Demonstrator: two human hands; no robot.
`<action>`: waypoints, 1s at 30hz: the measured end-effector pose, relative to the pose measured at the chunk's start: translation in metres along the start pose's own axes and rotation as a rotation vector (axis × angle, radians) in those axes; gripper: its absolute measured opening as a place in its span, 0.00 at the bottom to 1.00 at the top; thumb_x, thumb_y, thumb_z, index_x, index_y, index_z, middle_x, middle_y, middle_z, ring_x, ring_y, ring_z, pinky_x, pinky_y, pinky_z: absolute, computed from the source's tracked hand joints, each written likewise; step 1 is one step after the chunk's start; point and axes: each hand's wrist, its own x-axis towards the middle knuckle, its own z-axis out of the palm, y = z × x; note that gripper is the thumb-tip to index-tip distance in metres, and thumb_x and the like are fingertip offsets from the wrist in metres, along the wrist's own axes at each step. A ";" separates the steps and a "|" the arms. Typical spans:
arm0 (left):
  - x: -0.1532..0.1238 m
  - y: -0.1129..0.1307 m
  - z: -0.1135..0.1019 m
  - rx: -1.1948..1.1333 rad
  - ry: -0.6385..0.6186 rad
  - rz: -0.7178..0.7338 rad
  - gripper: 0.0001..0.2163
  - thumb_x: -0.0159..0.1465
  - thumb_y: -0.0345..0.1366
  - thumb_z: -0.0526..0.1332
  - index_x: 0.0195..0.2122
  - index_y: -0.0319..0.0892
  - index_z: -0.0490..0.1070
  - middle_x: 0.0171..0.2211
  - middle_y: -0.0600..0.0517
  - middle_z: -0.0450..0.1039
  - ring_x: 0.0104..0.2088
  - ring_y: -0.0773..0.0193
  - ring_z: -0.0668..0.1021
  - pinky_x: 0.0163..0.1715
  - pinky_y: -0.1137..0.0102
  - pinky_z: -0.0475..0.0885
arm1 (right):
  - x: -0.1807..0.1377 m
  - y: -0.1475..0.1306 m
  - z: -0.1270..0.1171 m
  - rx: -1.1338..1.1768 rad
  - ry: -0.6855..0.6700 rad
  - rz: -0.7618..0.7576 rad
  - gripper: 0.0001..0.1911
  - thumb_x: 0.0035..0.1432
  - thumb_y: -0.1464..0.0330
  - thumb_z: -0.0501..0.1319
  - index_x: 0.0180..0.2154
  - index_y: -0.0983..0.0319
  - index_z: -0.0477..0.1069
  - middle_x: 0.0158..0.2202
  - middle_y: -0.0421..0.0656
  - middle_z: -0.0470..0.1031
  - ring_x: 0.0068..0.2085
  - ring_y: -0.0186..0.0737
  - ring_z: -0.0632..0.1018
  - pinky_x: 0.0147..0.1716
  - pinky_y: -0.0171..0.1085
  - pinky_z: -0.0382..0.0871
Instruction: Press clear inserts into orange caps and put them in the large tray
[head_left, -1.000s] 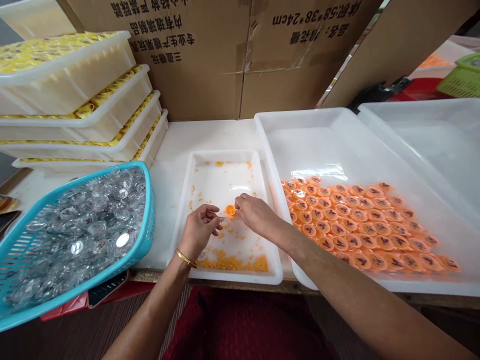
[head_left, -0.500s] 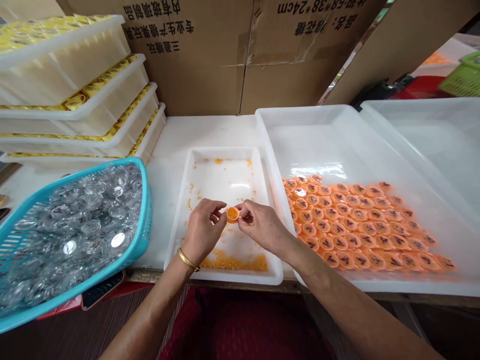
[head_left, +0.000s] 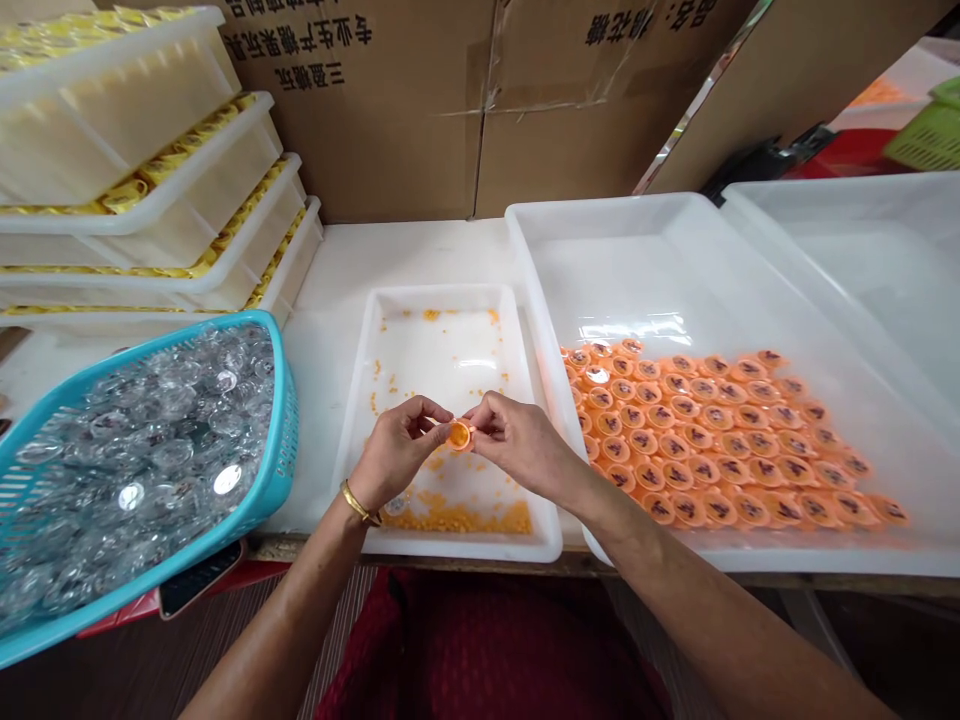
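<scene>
Both hands meet above the small white tray [head_left: 360, 400]. My left hand [head_left: 397, 455] and my right hand [head_left: 514, 440] pinch the same small orange-filled cup [head_left: 459, 435] between thumbs and fingertips, one from each side. Loose orange granules [head_left: 465, 518] lie heaped along the tray's near edge, with a few scattered farther back. A gold bracelet sits on my left wrist.
A blue basket [head_left: 281, 440] of clear plastic cups sits at the left. The large white bin [head_left: 675, 270] on the right holds rows of filled orange cups [head_left: 720, 440]. Stacked white trays [head_left: 150, 190] with yellow items stand back left. Cardboard boxes [head_left: 480, 90] form the back wall. Another white bin [head_left: 862, 260] is far right.
Both hands lifted the orange cup slightly off the tray and closed in on it from both sides; the view shifted down a little.
</scene>
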 end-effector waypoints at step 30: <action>-0.027 0.006 0.037 1.002 -0.595 0.048 0.09 0.54 0.27 0.58 0.30 0.44 0.76 0.31 0.49 0.75 0.32 0.59 0.77 0.34 0.69 0.68 | 0.004 0.009 0.000 0.272 0.053 0.119 0.07 0.49 0.69 0.63 0.29 0.60 0.65 0.38 0.43 0.77 0.35 0.37 0.80 0.34 0.37 0.76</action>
